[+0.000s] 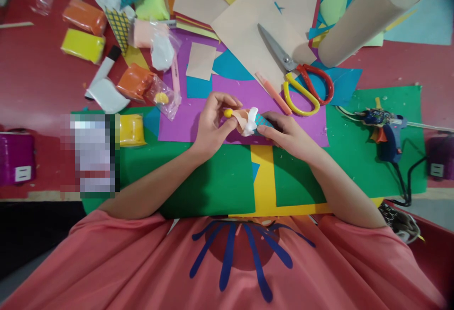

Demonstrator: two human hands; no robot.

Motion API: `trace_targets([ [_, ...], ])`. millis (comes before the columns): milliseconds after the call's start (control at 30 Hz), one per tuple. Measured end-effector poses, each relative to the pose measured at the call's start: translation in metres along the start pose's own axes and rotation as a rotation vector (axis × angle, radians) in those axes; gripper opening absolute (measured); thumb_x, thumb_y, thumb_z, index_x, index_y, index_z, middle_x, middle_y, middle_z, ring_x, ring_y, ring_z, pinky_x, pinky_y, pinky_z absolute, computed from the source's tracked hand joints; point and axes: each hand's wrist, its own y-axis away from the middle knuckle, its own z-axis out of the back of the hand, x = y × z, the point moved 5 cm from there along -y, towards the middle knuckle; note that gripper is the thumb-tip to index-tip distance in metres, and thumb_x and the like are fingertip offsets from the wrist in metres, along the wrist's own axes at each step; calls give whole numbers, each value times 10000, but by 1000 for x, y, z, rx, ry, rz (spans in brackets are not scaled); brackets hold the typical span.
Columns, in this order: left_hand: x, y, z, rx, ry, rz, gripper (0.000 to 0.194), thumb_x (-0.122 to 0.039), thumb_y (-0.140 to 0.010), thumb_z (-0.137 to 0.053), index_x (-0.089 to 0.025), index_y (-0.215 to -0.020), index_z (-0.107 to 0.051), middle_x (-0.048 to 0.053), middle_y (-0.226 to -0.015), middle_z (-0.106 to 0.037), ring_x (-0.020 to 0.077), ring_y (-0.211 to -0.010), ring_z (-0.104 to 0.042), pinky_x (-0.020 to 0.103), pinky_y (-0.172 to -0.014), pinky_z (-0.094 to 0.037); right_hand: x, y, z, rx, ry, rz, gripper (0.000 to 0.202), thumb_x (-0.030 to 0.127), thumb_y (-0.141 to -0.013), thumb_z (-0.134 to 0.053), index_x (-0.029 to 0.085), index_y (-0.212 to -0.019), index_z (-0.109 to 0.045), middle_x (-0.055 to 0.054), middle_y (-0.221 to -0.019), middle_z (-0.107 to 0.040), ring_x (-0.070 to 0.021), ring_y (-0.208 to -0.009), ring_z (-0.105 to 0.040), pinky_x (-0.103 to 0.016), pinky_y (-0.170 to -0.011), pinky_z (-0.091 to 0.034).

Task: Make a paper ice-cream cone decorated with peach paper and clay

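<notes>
Over the purple paper (177, 128) both hands meet on a small paper ice cream cone (263, 122), blue with a grid pattern. White clay (251, 122) rings its rim, and a peach piece (241, 120) with a yellow ball (228, 112) at its end sticks out to the left. My left hand (214, 125) pinches the peach piece between thumb and fingers. My right hand (287, 133) grips the cone's lower end, hiding its tip. Above them lie scissors (289, 64) with one red and one yellow handle, and a peach marker (273, 93).
A glue gun (390, 133) lies at right on green sheets (220, 177), its cord trailing down. At upper left are clay packs (83, 45) and more paper cones (118, 24). A thick pale roll (369, 17) stands at upper right. A blurred-out phone-like object (94, 151) lies left.
</notes>
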Motion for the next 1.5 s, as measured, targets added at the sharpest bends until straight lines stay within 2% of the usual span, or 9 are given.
trace_targets([
  [100, 6, 0, 2, -31, 4, 84, 349, -564, -835, -709, -282, -1015, -611, 8, -971, -672, 166, -921, -681, 305, -784, -555, 0, 0, 1, -31, 21, 14, 305, 456, -901, -604, 157, -961, -594, -7, -804, -554, -128, -709, -454, -276, -642, -338],
  [167, 5, -2, 2, -28, -47, 109, 364, -600, -841, -686, -268, -975, -621, 7, -935, -672, 149, -857, -677, 286, -750, -552, 0, 0, 2, -46, 39, 20, 322, 450, -890, -616, 148, -998, -599, -20, -850, -581, -129, -722, -465, -277, -659, -355],
  [400, -1, -5, -4, 33, -1, 155, 308, -529, -852, -711, -228, -894, -665, -18, -823, -673, 83, -637, -627, 233, -609, -526, 0, -2, 2, -46, 78, 36, 420, 470, -853, -653, 116, -1076, -620, -63, -938, -642, -151, -765, -513, -285, -675, -373],
  [533, 7, -4, -3, 35, 20, 225, 256, -445, -827, -746, -210, -889, -668, -14, -835, -687, 81, -650, -622, 218, -608, -515, 0, -2, 4, -37, 89, 1, 433, 469, -825, -669, 105, -1054, -619, -63, -924, -635, -138, -736, -494, -280, -647, -354],
  [633, 7, -2, -3, 37, -11, 257, 212, -390, -829, -728, -201, -891, -653, -10, -842, -688, 93, -705, -633, 219, -643, -517, 0, -2, 4, -19, 115, -32, 433, 528, -822, -675, 131, -981, -611, -19, -818, -588, -119, -678, -449, -272, -604, -316],
  [800, -3, 0, -7, 83, -61, 172, 263, -451, -845, -708, -200, -900, -648, 0, -851, -692, 111, -774, -650, 229, -697, -528, -1, 0, 2, -23, 192, -77, 602, 773, -840, -515, 186, -704, -501, 48, -615, -382, -90, -576, -320, -287, -551, -210],
  [900, -7, 2, -9, 99, -80, 115, 312, -507, -864, -687, -201, -906, -646, 10, -857, -686, 122, -797, -657, 244, -716, -536, -1, 0, 2, -36, 234, -81, 651, 825, -817, -486, 195, -656, -464, 57, -594, -340, -83, -561, -280, -298, -554, -179],
  [1300, -12, 3, -12, 103, -94, 55, 258, -467, -894, -671, -212, -890, -635, 14, -849, -669, 124, -803, -650, 249, -719, -532, -4, 1, 0, -11, 235, -158, 704, 863, -768, -497, 162, -740, -555, 20, -638, -452, -101, -596, -351, -294, -566, -202],
  [1500, -9, 4, -11, 107, -90, 86, 298, -512, -891, -659, -215, -892, -637, 22, -863, -669, 132, -811, -651, 265, -729, -540, -3, 1, 0, -12, 233, -131, 656, 815, -805, -517, 163, -738, -555, 27, -635, -443, -97, -599, -345, -290, -568, -198],
])
